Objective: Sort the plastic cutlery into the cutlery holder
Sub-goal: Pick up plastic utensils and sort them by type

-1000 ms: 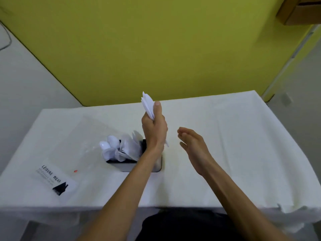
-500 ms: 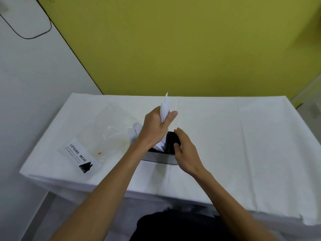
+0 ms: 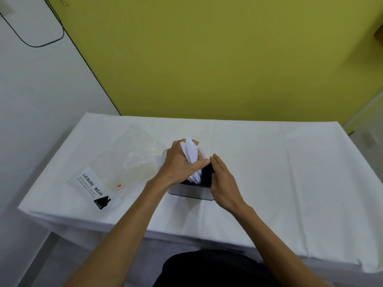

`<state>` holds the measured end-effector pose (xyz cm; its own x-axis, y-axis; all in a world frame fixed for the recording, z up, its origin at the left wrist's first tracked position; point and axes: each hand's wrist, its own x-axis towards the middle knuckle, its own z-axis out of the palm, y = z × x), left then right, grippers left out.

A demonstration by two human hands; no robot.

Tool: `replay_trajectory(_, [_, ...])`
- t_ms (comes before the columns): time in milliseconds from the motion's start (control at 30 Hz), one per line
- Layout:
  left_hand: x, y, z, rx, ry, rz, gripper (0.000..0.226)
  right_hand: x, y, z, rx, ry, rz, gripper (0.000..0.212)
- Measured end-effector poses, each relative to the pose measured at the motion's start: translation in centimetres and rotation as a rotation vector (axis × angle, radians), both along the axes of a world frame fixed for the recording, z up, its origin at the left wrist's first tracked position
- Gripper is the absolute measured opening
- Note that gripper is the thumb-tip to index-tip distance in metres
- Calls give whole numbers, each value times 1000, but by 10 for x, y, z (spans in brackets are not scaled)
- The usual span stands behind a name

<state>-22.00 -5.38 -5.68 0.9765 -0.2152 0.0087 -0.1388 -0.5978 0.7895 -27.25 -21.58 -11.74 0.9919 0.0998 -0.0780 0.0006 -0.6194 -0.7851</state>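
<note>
My left hand (image 3: 179, 164) grips a bundle of white plastic cutlery (image 3: 191, 155), whose lower ends dip into the dark opening of the grey cutlery holder (image 3: 190, 194) in the middle of the table. My right hand (image 3: 222, 181) holds the holder's right side, fingers curled over its rim. More white cutlery (image 3: 160, 160) shows at the holder's left end, mostly hidden behind my left hand.
The table wears a white cloth (image 3: 290, 172). An empty clear plastic bag (image 3: 124, 162) with a "LEISURE WEAR" label (image 3: 93, 188) lies to the left of the holder. A yellow wall rises behind the table; the table's front edge is near my body.
My left hand has lowered the cutlery bundle from above the holder into its right part. My right hand moved from hovering beside the holder to gripping its right side.
</note>
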Motion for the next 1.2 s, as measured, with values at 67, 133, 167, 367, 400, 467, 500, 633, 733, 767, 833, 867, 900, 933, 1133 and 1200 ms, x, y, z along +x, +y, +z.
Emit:
replay_trajectory(67, [0,0,4,19,21,1,29,0,-1,0,2,1,6,58])
replay_trajectory(133, [-2,-2,3,-58,-13,70,39,2,-1,-1,3,-9,5,59])
replay_trajectory(167, [-4,-3,4,-97,-28,118,51,3,-1,-1,-1,-16,1,58])
replay_trajectory(367, [-10,4,0,-32,111,58,63,3,-2,-5,0,-31,-20,52])
replay_trajectory(400, [-10,6,2,-52,114,41,59,3,-2,-5,2,-31,-20,52])
replay_trajectory(467, [-10,9,11,-108,78,37,51,4,-1,-5,0,-33,-22,52])
replay_trajectory(500, [-11,8,16,-140,55,42,50,4,-1,-5,-2,-34,-24,53])
replay_trajectory(633, [-13,-1,27,-247,-63,87,33,4,0,-5,4,-31,-37,53])
replay_trajectory(733, [-17,-12,27,-249,-61,40,20,4,1,-5,9,-20,-49,52])
replay_trajectory(767, [-19,-15,26,-234,-57,6,25,4,1,-6,11,-19,-47,52])
replay_trajectory(833, [-20,-18,26,-192,-51,-52,29,4,2,-6,19,-26,-41,52])
replay_trajectory(867, [-19,-18,26,-173,-53,-66,27,4,1,-6,21,-29,-40,52])
replay_trajectory(900, [-16,-15,27,-156,-70,-61,26,4,1,-6,19,-29,-44,52])
replay_trajectory(933, [-13,-12,28,-136,-97,-27,26,4,1,-5,12,-26,-49,52])
replay_trajectory(1133, [-11,-2,11,10,-56,-53,21,3,3,-6,15,-21,-63,50])
replay_trajectory(1200, [-16,-6,9,38,-72,-109,24,4,2,-8,20,-26,-68,50])
